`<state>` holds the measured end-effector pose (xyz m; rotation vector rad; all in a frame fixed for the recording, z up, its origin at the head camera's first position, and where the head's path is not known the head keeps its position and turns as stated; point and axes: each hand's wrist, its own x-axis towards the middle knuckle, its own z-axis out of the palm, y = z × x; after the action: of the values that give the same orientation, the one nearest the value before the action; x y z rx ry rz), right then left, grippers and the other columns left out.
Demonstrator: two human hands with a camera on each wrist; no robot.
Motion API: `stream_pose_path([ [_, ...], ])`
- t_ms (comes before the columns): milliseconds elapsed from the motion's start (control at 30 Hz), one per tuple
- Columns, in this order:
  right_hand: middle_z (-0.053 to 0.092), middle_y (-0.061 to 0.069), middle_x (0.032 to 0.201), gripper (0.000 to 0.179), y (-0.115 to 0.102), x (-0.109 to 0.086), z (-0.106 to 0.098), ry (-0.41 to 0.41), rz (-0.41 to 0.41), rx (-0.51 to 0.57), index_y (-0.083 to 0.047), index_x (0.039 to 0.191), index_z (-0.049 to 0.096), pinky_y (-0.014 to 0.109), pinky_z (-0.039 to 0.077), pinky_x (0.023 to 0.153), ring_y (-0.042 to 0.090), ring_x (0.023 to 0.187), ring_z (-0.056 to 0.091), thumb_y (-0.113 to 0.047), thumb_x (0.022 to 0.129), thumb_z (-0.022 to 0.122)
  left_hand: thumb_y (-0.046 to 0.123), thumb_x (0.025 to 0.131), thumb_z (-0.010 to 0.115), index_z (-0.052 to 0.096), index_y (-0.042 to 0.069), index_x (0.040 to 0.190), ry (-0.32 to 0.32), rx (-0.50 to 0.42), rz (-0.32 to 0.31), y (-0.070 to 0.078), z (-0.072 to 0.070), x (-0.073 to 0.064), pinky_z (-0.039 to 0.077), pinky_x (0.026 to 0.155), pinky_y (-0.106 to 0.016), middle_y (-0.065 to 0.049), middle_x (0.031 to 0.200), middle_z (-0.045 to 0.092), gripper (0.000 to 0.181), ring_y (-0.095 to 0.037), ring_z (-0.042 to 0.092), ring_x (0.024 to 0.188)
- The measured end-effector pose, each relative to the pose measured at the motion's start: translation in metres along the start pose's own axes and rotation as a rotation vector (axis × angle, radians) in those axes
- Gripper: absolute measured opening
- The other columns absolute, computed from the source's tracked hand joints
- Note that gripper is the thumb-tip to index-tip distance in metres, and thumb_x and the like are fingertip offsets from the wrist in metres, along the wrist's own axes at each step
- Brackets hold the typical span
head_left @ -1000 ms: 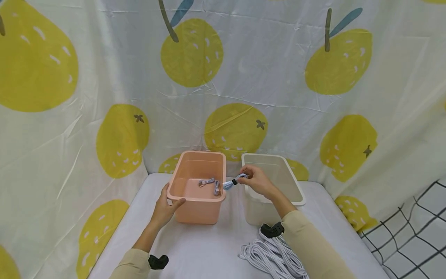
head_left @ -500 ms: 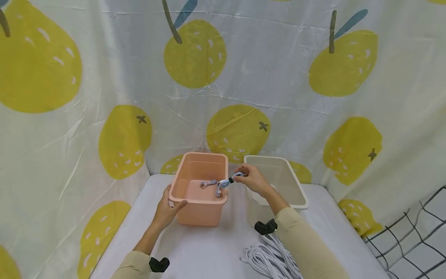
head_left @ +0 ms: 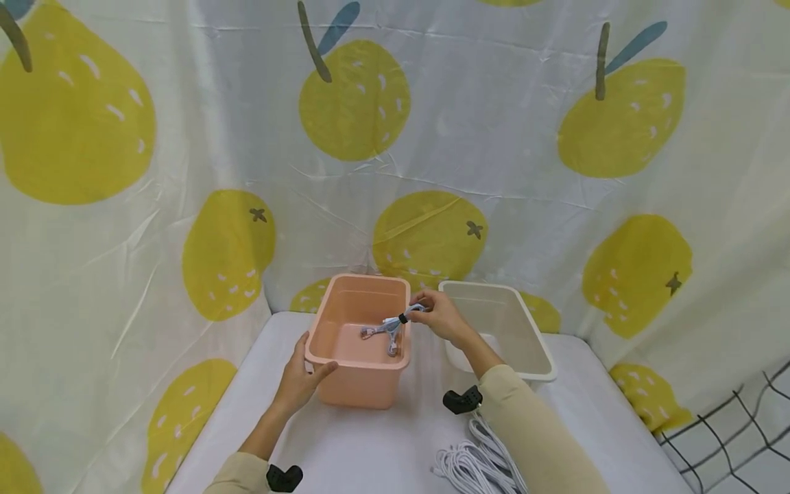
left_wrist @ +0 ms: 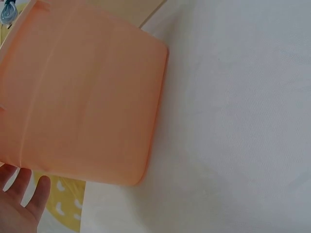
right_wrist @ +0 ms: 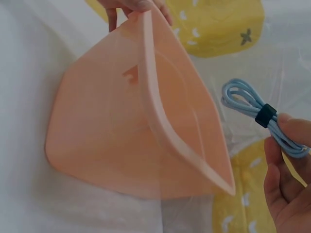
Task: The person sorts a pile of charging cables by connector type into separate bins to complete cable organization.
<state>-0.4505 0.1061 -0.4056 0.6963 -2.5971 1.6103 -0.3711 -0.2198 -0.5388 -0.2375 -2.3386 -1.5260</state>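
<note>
My left hand [head_left: 299,384] grips the near-left corner of a pink plastic bin [head_left: 358,387], thumb on the front and fingers along the side. In the left wrist view its fingertips meet the bin wall [left_wrist: 92,102]. My right hand [head_left: 446,319] pinches a coiled light-blue cable [head_left: 393,322] by one end. A black strap [right_wrist: 266,115] binds the coil at its middle. From the head, the coil overlaps the bin's right rim and opening, above the small cables [head_left: 393,346] lying inside. The right wrist view shows it beside the bin's rim.
A cream bin [head_left: 538,336] stands to the right of the pink one, partly behind my right arm. Nearer me, a heap of white cables [head_left: 475,466] lies on the white table [head_left: 370,453]. A fruit-print curtain [head_left: 469,137] hangs behind; black wire mesh [head_left: 734,425] is at right.
My right hand has moved left with the light-blue cable, from beside the pink bin's rim to over its opening. My left hand keeps its grip on the bin. The view has shifted slightly.
</note>
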Motion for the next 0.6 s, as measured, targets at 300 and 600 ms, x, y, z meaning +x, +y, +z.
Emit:
stream_pose_path([
  [300, 0.073, 0.007, 0.095, 0.017, -0.001, 0.011, 0.007, 0.005, 0.01, 0.027, -0.003, 0.11, 0.066, 0.04, 0.058, 0.081, 0.022, 0.09, 0.069, -0.008, 0.096, 0.075, 0.029, 0.091, 0.083, 0.017, -0.007, 0.16, 0.019, -0.011, 0.014, -0.003, 0.001, -0.002, 0.041, 0.105, -0.065, -0.033, 0.154, 0.039, 0.102, -0.049, 0.042, 0.139],
  [600, 0.075, 0.007, 0.097, 0.017, -0.001, 0.031, 0.018, 0.026, 0.025, 0.063, -0.004, 0.111, 0.067, 0.044, 0.057, 0.08, 0.027, 0.091, 0.071, -0.008, 0.096, 0.075, 0.027, 0.09, 0.083, 0.018, -0.008, 0.16, 0.033, -0.015, 0.032, -0.003, 0.002, -0.002, 0.037, 0.108, -0.066, -0.033, 0.153, 0.04, 0.102, -0.048, 0.043, 0.139],
])
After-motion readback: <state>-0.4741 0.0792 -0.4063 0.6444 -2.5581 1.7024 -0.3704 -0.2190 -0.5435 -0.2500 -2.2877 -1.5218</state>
